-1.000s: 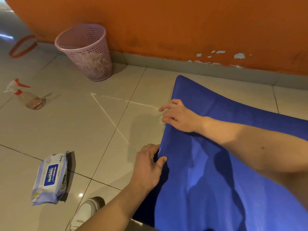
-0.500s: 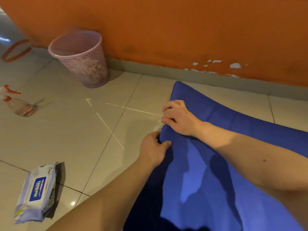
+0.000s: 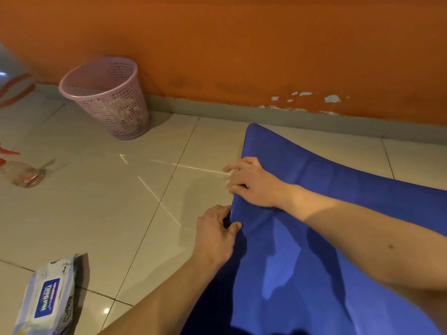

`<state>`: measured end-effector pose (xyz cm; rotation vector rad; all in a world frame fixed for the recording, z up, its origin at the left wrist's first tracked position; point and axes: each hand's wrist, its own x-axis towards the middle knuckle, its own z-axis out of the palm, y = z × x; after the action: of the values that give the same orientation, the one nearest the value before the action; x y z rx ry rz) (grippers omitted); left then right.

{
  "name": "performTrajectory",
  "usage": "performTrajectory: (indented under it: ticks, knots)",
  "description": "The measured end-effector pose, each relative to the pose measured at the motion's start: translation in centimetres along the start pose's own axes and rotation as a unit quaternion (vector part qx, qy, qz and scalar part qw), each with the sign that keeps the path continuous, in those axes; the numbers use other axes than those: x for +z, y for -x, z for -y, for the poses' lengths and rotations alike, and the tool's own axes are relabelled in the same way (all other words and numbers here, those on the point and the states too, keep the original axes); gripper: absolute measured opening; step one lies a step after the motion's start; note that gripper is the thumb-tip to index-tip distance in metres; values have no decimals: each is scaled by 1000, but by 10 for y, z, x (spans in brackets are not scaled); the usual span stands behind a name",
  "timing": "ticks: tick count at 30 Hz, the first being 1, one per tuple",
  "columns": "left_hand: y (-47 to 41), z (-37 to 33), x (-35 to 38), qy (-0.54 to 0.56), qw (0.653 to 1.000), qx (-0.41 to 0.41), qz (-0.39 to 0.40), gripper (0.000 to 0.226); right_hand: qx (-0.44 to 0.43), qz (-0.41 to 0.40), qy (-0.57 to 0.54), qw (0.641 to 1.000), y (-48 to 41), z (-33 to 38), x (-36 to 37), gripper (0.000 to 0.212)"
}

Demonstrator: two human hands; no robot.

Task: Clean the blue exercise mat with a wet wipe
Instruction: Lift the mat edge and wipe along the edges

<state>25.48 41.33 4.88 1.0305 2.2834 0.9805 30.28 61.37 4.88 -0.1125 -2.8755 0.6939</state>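
The blue exercise mat (image 3: 314, 250) lies across the tiled floor from the centre to the lower right, its left edge lifted. My left hand (image 3: 215, 234) grips that raised edge, thumb on top and fingers underneath. Just beyond it, my right hand (image 3: 254, 182) sits on the same edge with curled fingers, pressing a white wet wipe (image 3: 227, 183) against it; only a small bit of the wipe shows under the fingers.
A pack of wet wipes (image 3: 46, 301) lies on the floor at the lower left. A pink mesh bin (image 3: 108, 97) stands by the orange wall. A spray bottle (image 3: 21, 172) lies at the left edge. Bare tiles stretch between them.
My left hand moved up along the mat's edge toward my right hand and keeps its grip. My right hand with the wipe stays on the edge. The view shifted slightly.
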Motion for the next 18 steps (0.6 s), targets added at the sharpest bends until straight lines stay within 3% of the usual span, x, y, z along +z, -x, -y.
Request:
performTrajectory:
  ticks: [3,7,10,15,18]
  knots:
    - [6,-2,1,9,1000,26,-11,18,26,-7,17,999,-11,-14,-18,29]
    - [10,-4,0,11,999,36,-13,26,137,-15,57,989,-34,-27,-43,32]
    - [9,-2,-2,-2,1000,3,-1,26,127,-23,72,989,-37,-32,-40,32]
    - [-24,-30,-3,45,997,-57,41,11,92,-124,93,984,-26,-34,-41,38]
    - [-60,-48,4,48,997,-58,32,12,73,-106,98,987,-22,-33,-41,36]
